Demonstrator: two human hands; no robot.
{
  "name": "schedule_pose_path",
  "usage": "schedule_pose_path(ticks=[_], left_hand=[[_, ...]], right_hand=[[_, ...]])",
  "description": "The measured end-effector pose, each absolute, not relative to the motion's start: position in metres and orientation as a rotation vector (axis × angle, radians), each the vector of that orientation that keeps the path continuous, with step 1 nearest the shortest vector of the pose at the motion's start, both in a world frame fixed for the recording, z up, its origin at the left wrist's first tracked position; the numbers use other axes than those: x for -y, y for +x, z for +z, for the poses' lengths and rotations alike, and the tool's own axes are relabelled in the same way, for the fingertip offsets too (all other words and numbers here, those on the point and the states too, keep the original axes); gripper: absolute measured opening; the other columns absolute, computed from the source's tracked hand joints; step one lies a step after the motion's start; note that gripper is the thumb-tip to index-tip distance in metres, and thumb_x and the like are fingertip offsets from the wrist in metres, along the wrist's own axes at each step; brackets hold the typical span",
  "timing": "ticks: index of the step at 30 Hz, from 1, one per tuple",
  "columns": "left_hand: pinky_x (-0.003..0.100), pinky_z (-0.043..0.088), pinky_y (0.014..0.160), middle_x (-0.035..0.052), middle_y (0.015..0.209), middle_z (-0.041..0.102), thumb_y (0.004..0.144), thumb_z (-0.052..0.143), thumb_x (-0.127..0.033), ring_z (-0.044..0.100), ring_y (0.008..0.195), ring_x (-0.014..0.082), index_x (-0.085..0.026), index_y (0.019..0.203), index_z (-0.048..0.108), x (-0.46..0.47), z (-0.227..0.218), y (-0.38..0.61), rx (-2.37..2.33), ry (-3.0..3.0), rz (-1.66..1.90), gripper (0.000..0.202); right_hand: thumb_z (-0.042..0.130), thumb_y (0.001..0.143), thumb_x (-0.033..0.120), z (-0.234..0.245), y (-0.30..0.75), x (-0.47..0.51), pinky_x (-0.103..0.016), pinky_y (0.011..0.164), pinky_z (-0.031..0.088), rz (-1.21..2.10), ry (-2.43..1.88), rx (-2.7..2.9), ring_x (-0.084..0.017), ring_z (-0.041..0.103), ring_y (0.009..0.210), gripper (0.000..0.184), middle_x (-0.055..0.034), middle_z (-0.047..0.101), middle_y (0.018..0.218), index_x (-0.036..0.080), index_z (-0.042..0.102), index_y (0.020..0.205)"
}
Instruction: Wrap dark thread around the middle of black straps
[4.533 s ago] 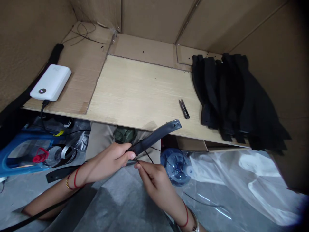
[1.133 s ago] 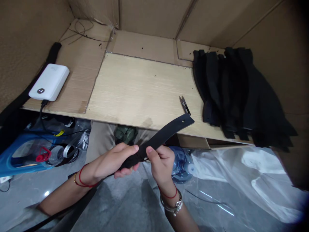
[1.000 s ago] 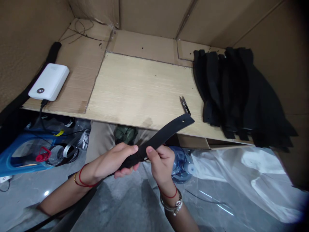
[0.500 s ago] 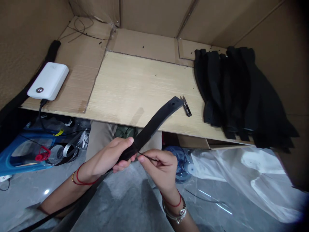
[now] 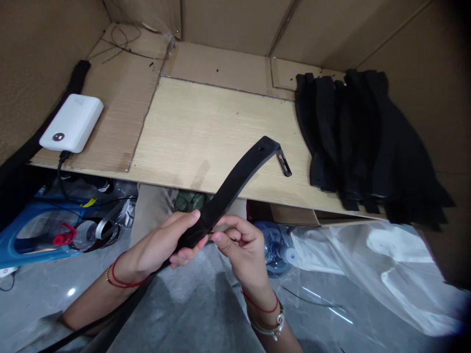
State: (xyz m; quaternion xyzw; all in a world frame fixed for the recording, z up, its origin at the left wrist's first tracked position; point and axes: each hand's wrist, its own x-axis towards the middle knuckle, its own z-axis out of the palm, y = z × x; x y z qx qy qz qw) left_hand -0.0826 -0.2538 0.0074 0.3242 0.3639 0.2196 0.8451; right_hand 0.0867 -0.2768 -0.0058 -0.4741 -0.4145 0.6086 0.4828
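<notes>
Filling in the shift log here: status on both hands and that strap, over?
Left hand gripping black strap. Right hand at strap's lower edge, its pinch hard to read. Strap's holed end hides blades of thread snips.

- white power bank (image 5: 75, 120) on cardboard (image 5: 121, 113), black cable (image 5: 60, 169) plugged in
- clear bottle (image 5: 85, 236), red cap (image 5: 59, 239)
- blue water jug (image 5: 271, 246) lying on side
- white plastic sheeting (image 5: 390, 274), lower right
</notes>
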Motion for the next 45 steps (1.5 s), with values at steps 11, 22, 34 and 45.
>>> schedule_pose_path(ticks=[11, 22, 34, 45], left_hand=[[0.018, 0.025, 0.043, -0.0071, 0.054, 0.038, 0.097, 0.036, -0.061, 0.03, 0.046, 0.0062, -0.016, 0.081, 0.055, 0.255, 0.016, -0.084, -0.799, 0.905, 0.42, 0.051], [0.017, 0.023, 0.04, -0.0082, 0.057, 0.039, 0.095, 0.052, -0.05, 0.029, 0.045, 0.0043, -0.016, 0.085, 0.054, 0.258, 0.015, -0.083, -0.737, 1.04, 0.436, 0.035], [0.019, 0.025, 0.041, -0.0086, 0.055, 0.036, 0.092, 0.045, -0.064, 0.029, 0.045, 0.0061, -0.017, 0.079, 0.05, 0.26, 0.01, -0.079, -0.734, 0.971, 0.316, 0.048], [0.019, 0.025, 0.043, -0.008, 0.056, 0.039, 0.098, 0.038, -0.057, 0.03, 0.045, 0.0057, -0.016, 0.088, 0.053, 0.262, 0.01, -0.082, -0.658, 0.896, 0.332, 0.045]], right_hand=[[0.085, 0.068, 0.037, -0.021, 0.091, 0.263, -0.023, 0.046, 0.045, 1.603, -0.983, 0.902, -0.013, 0.06, 0.051, 0.021, 0.0005, 0.066, 0.057, 0.02, 0.074, 0.074], [0.078, 0.075, 0.046, -0.002, 0.093, 0.259, -0.025, 0.052, 0.051, 1.524, -0.965, 1.149, -0.014, 0.057, 0.054, 0.026, 0.0001, 0.065, 0.062, 0.022, 0.07, 0.073], [0.051, 0.089, 0.024, 0.001, 0.094, 0.266, -0.025, 0.053, 0.034, 1.434, -1.252, 1.359, -0.013, 0.039, 0.058, 0.018, 0.003, 0.045, 0.061, 0.021, 0.055, 0.072], [0.063, 0.082, 0.042, -0.006, 0.078, 0.267, -0.023, 0.041, 0.018, 1.785, -1.152, 0.731, -0.008, 0.022, 0.044, 0.034, 0.0072, 0.03, 0.051, 0.021, 0.044, 0.062]])
